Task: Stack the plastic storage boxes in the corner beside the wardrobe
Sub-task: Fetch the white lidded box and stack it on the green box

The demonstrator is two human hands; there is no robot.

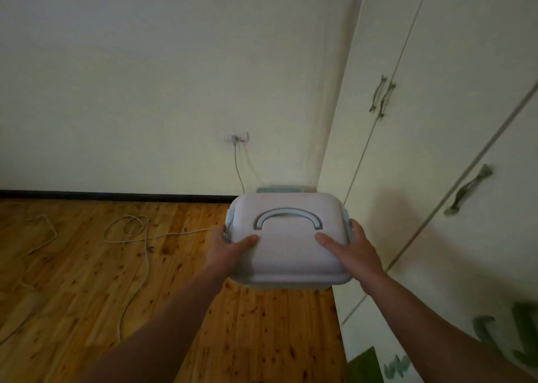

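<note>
- Nearest, the left hand (pixel 230 251) and right hand (pixel 353 251) clasp the short ends of the pale storage box (pixel 288 263), with both thumbs flat on its lid.
- The box hangs between them above the floor (pixel 116 280), long axis left to right, neither hand nearer.
- Beyond, in the corner against the wardrobe (pixel 436 149), a teal-lidded box (pixel 279 190) peeks out, so the stack likely lies forward and down.
</note>
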